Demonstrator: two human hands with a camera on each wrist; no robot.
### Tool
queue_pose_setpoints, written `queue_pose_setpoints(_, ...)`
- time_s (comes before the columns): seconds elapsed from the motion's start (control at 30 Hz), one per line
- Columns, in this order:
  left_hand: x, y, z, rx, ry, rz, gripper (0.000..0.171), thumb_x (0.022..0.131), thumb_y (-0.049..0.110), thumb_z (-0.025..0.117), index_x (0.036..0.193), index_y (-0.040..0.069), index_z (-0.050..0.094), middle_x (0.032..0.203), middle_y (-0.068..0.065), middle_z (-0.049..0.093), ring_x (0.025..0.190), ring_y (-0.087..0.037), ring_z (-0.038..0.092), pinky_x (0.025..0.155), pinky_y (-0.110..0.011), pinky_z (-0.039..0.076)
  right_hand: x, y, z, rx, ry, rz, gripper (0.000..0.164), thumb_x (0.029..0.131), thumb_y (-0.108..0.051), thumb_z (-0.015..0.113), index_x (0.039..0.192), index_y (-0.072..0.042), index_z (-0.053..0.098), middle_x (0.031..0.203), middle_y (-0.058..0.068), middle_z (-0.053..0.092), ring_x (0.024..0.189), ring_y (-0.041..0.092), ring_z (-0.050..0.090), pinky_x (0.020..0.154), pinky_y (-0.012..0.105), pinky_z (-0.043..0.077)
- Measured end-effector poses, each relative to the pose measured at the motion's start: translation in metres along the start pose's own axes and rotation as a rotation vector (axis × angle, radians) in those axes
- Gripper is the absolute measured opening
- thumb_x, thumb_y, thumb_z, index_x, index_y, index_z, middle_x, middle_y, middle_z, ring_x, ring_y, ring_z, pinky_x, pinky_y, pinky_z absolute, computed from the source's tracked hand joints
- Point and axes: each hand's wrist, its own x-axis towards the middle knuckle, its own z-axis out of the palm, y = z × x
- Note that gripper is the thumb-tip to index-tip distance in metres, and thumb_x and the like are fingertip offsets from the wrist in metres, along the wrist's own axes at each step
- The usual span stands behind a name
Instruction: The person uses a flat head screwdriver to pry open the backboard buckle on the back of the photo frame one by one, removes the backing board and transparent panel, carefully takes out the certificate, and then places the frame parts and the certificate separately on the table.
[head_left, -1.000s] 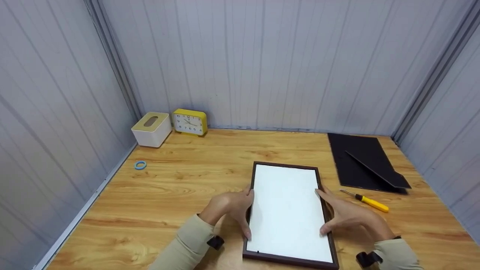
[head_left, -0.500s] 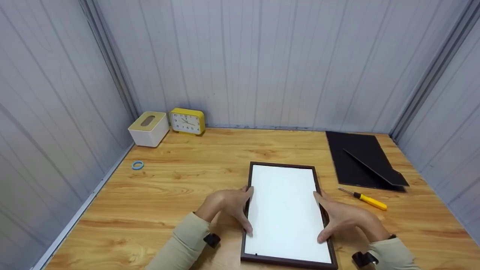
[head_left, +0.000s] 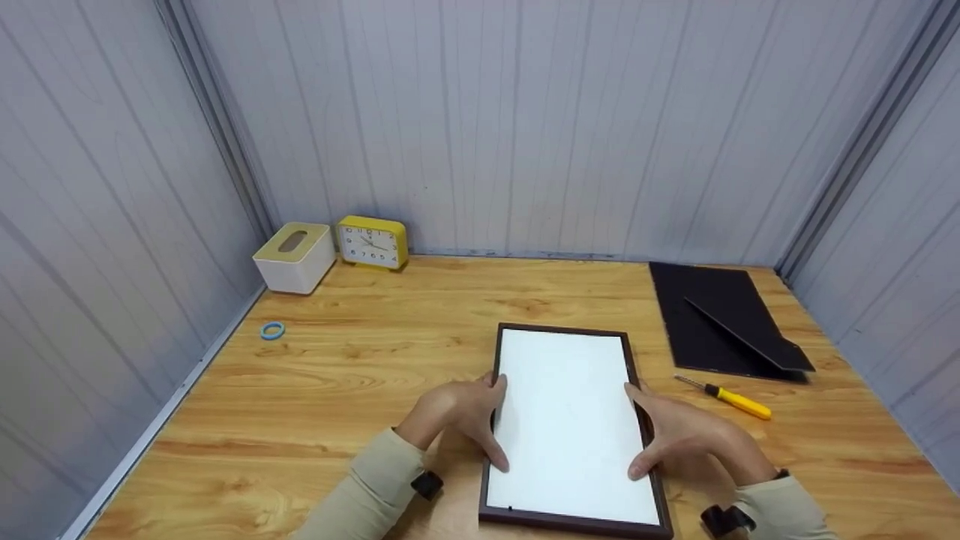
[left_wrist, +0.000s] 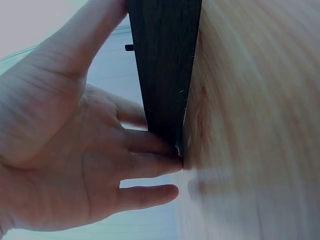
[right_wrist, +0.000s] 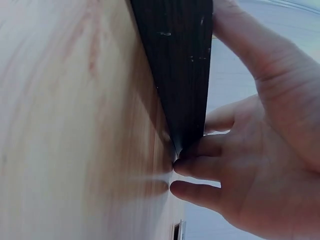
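A dark-brown picture frame (head_left: 577,526) with a white panel (head_left: 570,427) inside lies on the wooden table. My left hand (head_left: 469,416) holds its left side, thumb over the top edge onto the white panel. In the left wrist view, the fingers (left_wrist: 150,165) of that hand reach the lower edge of the dark side wall (left_wrist: 165,60), close to the tabletop. My right hand (head_left: 679,431) holds the opposite side the same way, its thumb on the panel's margin. In the right wrist view its fingers (right_wrist: 200,167) are at the bottom of the frame's wall (right_wrist: 182,65).
A yellow-handled screwdriver (head_left: 739,401) lies right of the frame. Behind it is a black board (head_left: 697,289) with a raised flap (head_left: 742,337). A tissue box (head_left: 296,270), a yellow clock (head_left: 373,244) and a blue ring (head_left: 272,331) are at the left. Panel walls (head_left: 480,127) enclose the table.
Both thumbs have shifted slightly inward over the white panel. The whole scene has slid a little left in the head view; the frame stays on the table.
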Motion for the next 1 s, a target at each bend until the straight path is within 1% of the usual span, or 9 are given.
queue_pose_setpoints(0.13, 0.000, -0.001, 0.001, -0.001, -0.002, -0.003, 0.142, 0.058, 0.075, 0.082, 0.161, 0.008, 0.011, 0.164, -0.019, 0.014, 0.149, -0.029, 0.021, 0.117, -0.043, 0.027, 0.000, -0.001, 0.002, -0.009, 0.027, -0.011, 0.138, 0.062, -0.052, 0.092, 0.157, 0.007, 0.011, 0.160, 0.032, 0.014, 0.146, 0.043, 0.022, 0.115, 0.059, 0.022)
queue_pose_setpoints(0.27, 0.000, -0.002, 0.000, 0.007, 0.003, 0.004, 0.141, 0.058, 0.075, 0.081, 0.161, 0.007, 0.012, 0.164, -0.019, 0.014, 0.148, -0.029, 0.023, 0.117, -0.043, 0.028, -0.002, -0.003, 0.002, -0.047, 0.102, -0.038, 0.139, 0.064, -0.055, 0.089, 0.158, 0.004, 0.005, 0.158, 0.033, 0.019, 0.137, 0.040, 0.040, 0.109, 0.055, 0.035)
queue_pose_setpoints(0.37, 0.000, -0.001, -0.001, 0.005, 0.010, 0.016, 0.141, 0.059, 0.074, 0.082, 0.161, 0.006, 0.013, 0.164, -0.020, 0.016, 0.148, -0.029, 0.025, 0.116, -0.042, 0.029, -0.003, -0.007, 0.002, -0.087, 0.180, -0.098, 0.143, 0.063, -0.058, 0.088, 0.159, 0.001, 0.001, 0.160, 0.031, 0.016, 0.138, 0.041, 0.039, 0.108, 0.056, 0.036)
queue_pose_setpoints(0.47, -0.001, -0.001, -0.002, 0.006, 0.016, 0.020, 0.140, 0.059, 0.074, 0.082, 0.161, 0.006, 0.014, 0.163, -0.020, 0.017, 0.147, -0.029, 0.027, 0.116, -0.042, 0.030, -0.005, -0.010, 0.000, -0.117, 0.241, -0.182, 0.138, 0.063, -0.060, 0.087, 0.159, 0.000, 0.008, 0.160, 0.027, 0.020, 0.141, 0.043, 0.033, 0.109, 0.057, 0.034)
queue_pose_setpoints(0.5, -0.001, 0.000, -0.002, 0.006, 0.016, 0.016, 0.140, 0.059, 0.074, 0.082, 0.161, 0.006, 0.014, 0.163, -0.020, 0.017, 0.147, -0.029, 0.027, 0.116, -0.042, 0.030, -0.005, -0.011, -0.001, -0.128, 0.248, -0.209, 0.134, 0.063, -0.060, 0.086, 0.159, 0.001, 0.015, 0.153, 0.027, 0.037, 0.133, 0.042, 0.044, 0.106, 0.056, 0.038)
queue_pose_setpoints(0.67, -0.003, -0.001, 0.000, 0.008, 0.001, -0.010, 0.140, 0.058, 0.075, 0.081, 0.161, 0.007, 0.014, 0.164, -0.017, 0.017, 0.148, -0.028, 0.025, 0.116, -0.041, 0.029, -0.005, -0.007, -0.004, -0.098, 0.207, -0.325, 0.102, 0.071, -0.055, 0.084, 0.150, -0.002, 0.045, 0.138, 0.015, 0.059, 0.121, 0.030, 0.056, 0.099, 0.050, 0.047)
queue_pose_setpoints(0.77, -0.002, -0.002, 0.000, 0.004, -0.006, 0.005, 0.140, 0.059, 0.075, 0.081, 0.161, 0.007, 0.014, 0.164, -0.017, 0.017, 0.148, -0.028, 0.024, 0.116, -0.041, 0.029, -0.006, 0.003, -0.009, 0.063, 0.135, -0.417, 0.074, 0.087, -0.036, 0.079, 0.147, -0.005, 0.049, 0.147, 0.014, 0.051, 0.132, 0.030, 0.050, 0.102, 0.046, 0.046)
queue_pose_setpoints(0.9, 0.000, -0.005, -0.003, -0.019, 0.020, 0.053, 0.131, 0.066, 0.071, 0.080, 0.160, 0.005, 0.018, 0.162, -0.017, 0.022, 0.146, -0.027, 0.028, 0.116, -0.040, 0.030, -0.007, 0.019, -0.017, 0.327, 0.027, -0.540, 0.041, 0.104, -0.006, 0.052, 0.144, 0.001, 0.051, 0.145, 0.023, 0.051, 0.131, 0.021, 0.052, 0.102, 0.031, 0.047)
queue_pose_setpoints(1.0, 0.000, -0.009, -0.004, -0.040, 0.038, 0.065, 0.124, 0.070, 0.068, 0.080, 0.160, 0.006, 0.021, 0.161, -0.015, 0.026, 0.145, -0.025, 0.031, 0.115, -0.039, 0.031, -0.004, 0.020, -0.016, 0.312, 0.067, -0.559, 0.036, 0.105, 0.000, 0.047, 0.140, 0.004, 0.055, 0.140, 0.026, 0.054, 0.126, 0.012, 0.055, 0.097, 0.024, 0.048)
